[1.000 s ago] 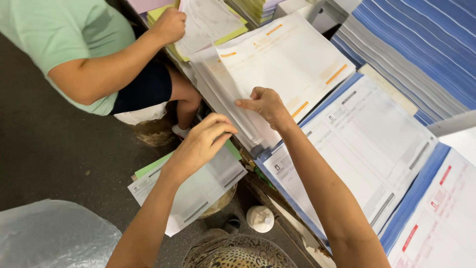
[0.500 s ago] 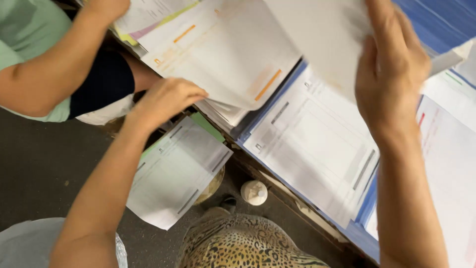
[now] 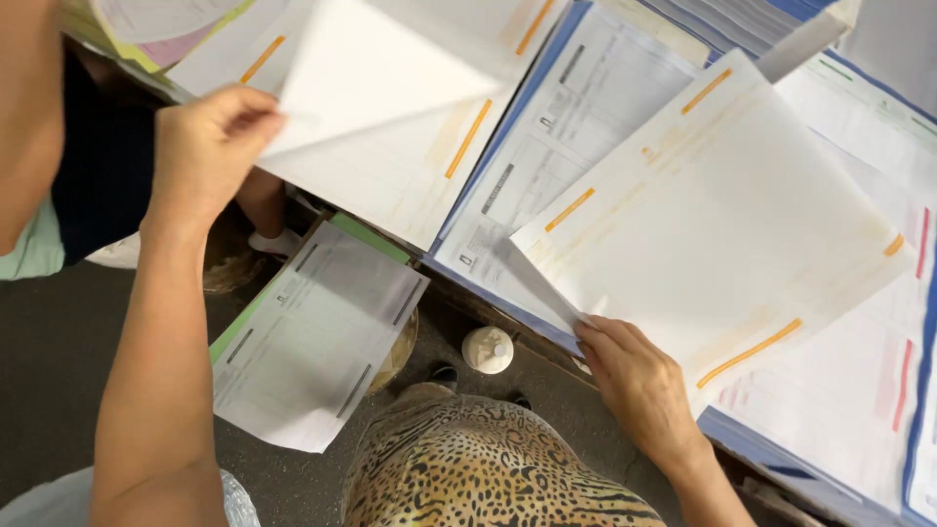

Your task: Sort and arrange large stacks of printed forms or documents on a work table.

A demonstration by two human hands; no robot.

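My left hand pinches the corner of a white sheet and lifts it off a stack of white forms with orange bars. My right hand grips the lower corner of another white sheet with orange bars, held over a stack of grey-printed forms edged in blue. A smaller pile of grey-printed sheets lies lower, below the table edge, between my arms.
More stacks of forms with red marks lie at the right. A small white bottle cap stands on the dark floor. Another person's arm and dark shorts are at the upper left. Leopard-print cloth is below.
My right hand has come down to the table edge, carrying its sheet over the blue-edged stack. My left hand has risen from the low pile to lift a sheet from the orange-barred stack.
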